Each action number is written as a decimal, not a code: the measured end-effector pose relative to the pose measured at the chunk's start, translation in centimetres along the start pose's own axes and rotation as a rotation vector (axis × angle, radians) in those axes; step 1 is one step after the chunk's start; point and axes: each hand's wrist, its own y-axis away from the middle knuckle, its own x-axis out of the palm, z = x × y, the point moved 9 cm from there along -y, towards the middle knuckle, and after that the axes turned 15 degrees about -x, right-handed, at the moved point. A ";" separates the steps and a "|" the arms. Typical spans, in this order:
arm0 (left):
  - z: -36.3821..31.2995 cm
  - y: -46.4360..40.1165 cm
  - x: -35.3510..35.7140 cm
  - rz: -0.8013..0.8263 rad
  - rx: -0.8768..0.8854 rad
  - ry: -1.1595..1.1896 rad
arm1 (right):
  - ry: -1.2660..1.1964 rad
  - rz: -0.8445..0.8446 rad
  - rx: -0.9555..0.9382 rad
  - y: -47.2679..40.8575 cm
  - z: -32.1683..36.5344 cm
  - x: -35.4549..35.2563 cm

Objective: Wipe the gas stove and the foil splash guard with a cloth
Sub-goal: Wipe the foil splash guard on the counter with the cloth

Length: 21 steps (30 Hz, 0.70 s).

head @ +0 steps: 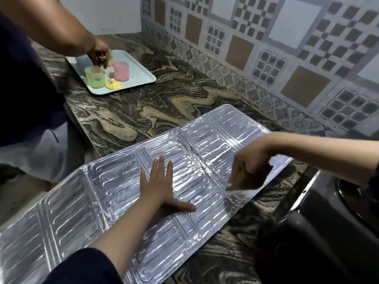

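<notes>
- Foil guard lies flat on the counter, across the lower frame.
- Left hand presses it with straight, spread fingers, probably to keep it steady.
- Right hand grips a dark cloth, wiping the foil at right.

Marbled counter carries foil guard, tray, stove.

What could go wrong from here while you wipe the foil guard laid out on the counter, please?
1. The foil splash guard overhangs the counter edge at its near-left end; only the flat left hand pins it, so it could slide or tip.
2. The right hand rubs a dark cloth along a fold seam; hard pressure may crease or tear the thin foil.
</notes>
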 end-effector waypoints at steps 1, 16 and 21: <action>0.0 0.0 0.1 0.002 0.001 -0.002 | 0.035 -0.050 -0.004 0.5 0.5 -1.7; -0.6 -0.2 -0.4 -0.021 -0.009 -0.005 | 0.832 -0.567 -0.007 -12.1 2.2 -12.0; -0.1 -0.3 -0.2 -0.006 -0.023 -0.011 | 0.966 -0.485 -0.019 -12.4 2.0 -10.2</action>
